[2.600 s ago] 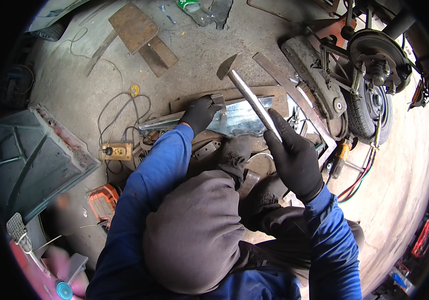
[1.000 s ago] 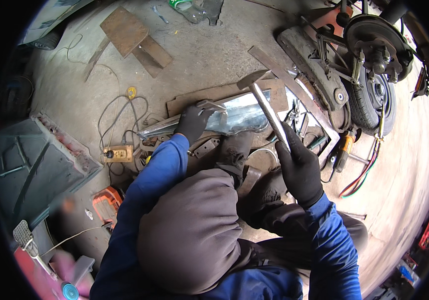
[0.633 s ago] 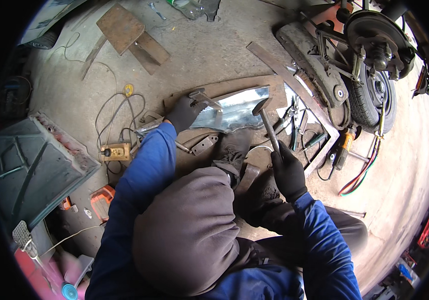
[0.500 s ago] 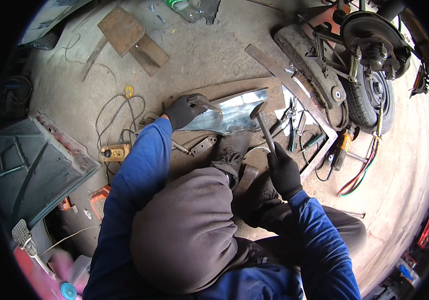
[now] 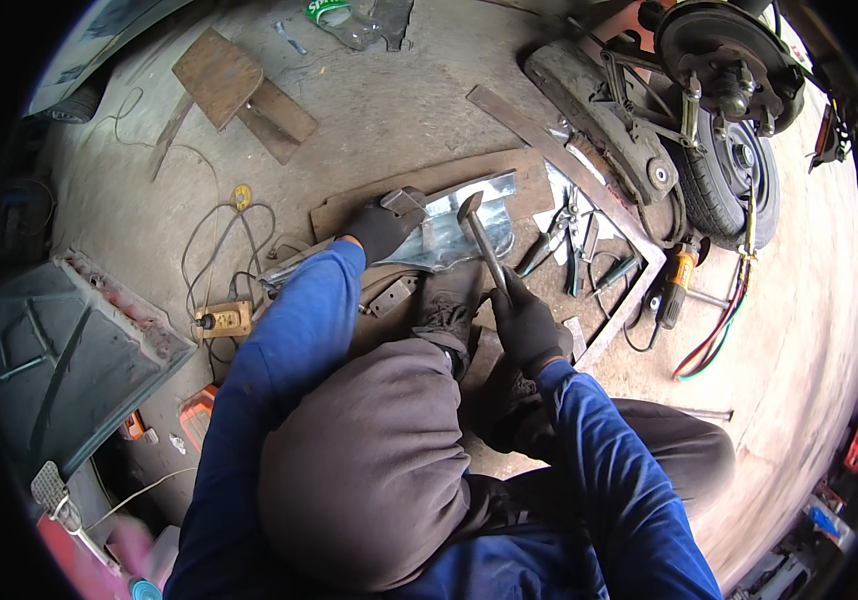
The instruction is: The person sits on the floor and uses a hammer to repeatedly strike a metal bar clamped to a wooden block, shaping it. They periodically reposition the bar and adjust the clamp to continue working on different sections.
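A shiny, bent piece of sheet metal lies in front of my boot, on a flat brown board. My gloved left hand is closed at its left end, gripping a dark metal bar with a bent end that rests over the sheet. How far the bar runs under my fingers is hidden. In my gloved right hand is a hammer, held by its handle. The hammer's head is raised over the sheet, to the right of the bar; whether it touches is hard to see.
Pliers and snips lie right of the sheet, inside a metal angle frame. Beyond are an angle grinder, a wheel and a brake disc. At left are a socket box, cables and a dark panel.
My right hand and the hammer have moved left, bringing the hammer's head closer to the bar. My left hand has shifted slightly right along the sheet. The whole view has also shifted a little.
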`<state>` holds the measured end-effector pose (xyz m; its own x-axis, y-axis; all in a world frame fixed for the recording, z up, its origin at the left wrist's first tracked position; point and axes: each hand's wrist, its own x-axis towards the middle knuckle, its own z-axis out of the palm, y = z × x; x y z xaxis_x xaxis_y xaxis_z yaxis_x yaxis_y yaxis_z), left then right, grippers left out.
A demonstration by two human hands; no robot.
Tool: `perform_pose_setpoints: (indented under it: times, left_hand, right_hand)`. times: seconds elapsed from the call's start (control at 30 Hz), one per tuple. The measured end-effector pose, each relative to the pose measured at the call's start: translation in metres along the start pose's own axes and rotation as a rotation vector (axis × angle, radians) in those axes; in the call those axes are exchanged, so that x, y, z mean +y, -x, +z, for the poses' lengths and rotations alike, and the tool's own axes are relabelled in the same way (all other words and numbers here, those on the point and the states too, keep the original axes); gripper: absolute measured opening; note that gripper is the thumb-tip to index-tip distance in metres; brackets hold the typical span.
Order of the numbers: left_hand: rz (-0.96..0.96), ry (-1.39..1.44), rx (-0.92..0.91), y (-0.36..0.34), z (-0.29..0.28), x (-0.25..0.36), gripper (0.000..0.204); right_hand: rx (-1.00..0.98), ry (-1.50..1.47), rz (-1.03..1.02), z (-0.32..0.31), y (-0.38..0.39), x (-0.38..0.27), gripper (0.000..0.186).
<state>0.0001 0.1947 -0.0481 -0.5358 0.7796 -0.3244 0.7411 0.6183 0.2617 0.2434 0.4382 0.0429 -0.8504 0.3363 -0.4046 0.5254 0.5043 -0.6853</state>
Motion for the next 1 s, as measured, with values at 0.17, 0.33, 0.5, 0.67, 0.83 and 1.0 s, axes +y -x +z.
perform_pose_setpoints:
  times: [0.17,0.33,0.5,0.67,0.83,1.0]
  left_hand:
    - [0.138,-0.083,0.058,-0.005,-0.011,-0.008,0.039]
    - [0.077,-0.067,0.024,-0.016,-0.036,-0.009,0.037]
    - [0.124,0.223,0.269,-0.044,-0.049,-0.015,0.033]
    - [0.07,-0.246,-0.048,-0.056,-0.052,-0.019,0.03]
    - [-0.188,0.077,-0.088,-0.069,-0.045,-0.04,0.029]
    - [-0.163,0.52,0.086,-0.065,-0.04,-0.038,0.039]
  right_hand:
    - [-0.015,-0.022,-0.033,0.006,-0.005,-0.002,0.053]
    - [-0.038,0.038,-0.029,0.001,-0.006,-0.013,0.054]
    - [-0.086,0.124,0.003,-0.002,-0.007,-0.029,0.056]
    - [-0.078,0.144,-0.045,-0.005,-0.008,-0.043,0.054]
    - [-0.099,0.171,-0.06,-0.007,-0.007,-0.051,0.054]
    - [-0.011,0.071,0.021,-0.01,-0.006,-0.046,0.056]
